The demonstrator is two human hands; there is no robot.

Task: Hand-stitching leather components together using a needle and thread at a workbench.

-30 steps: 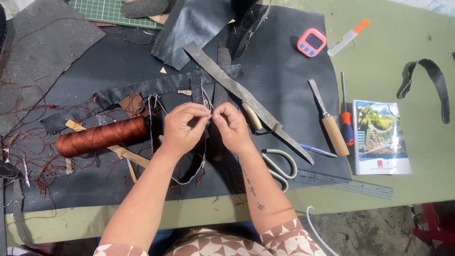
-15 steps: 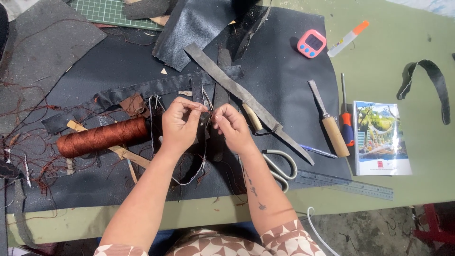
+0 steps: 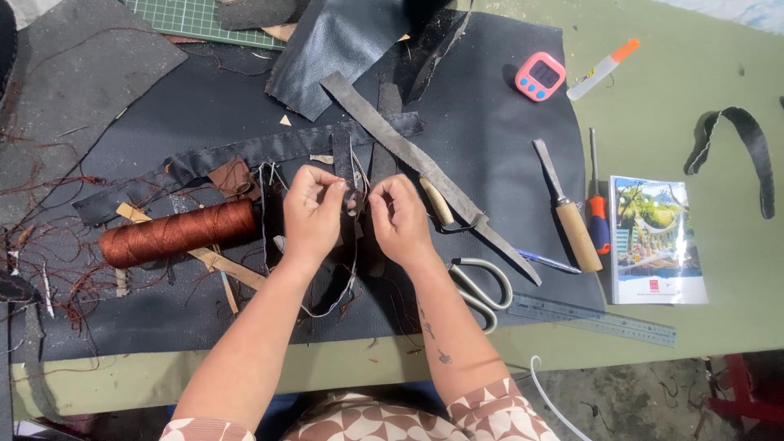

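Over the dark mat [image 3: 490, 122], left hand [image 3: 312, 214] and right hand [image 3: 400, 219] pinch a leather strip [image 3: 353, 184], fingertips together.

Pink square timer [image 3: 540, 77] w/ dark screen, top; glossy booklet [image 3: 656, 242] right.

Head camera looks steeply down; worktable [image 3: 702, 73] near.

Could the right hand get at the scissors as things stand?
Probably yes: the scissors lie uncovered just right of the right hand, nothing between them, though that hand would first have to release the dark strip it pinches.
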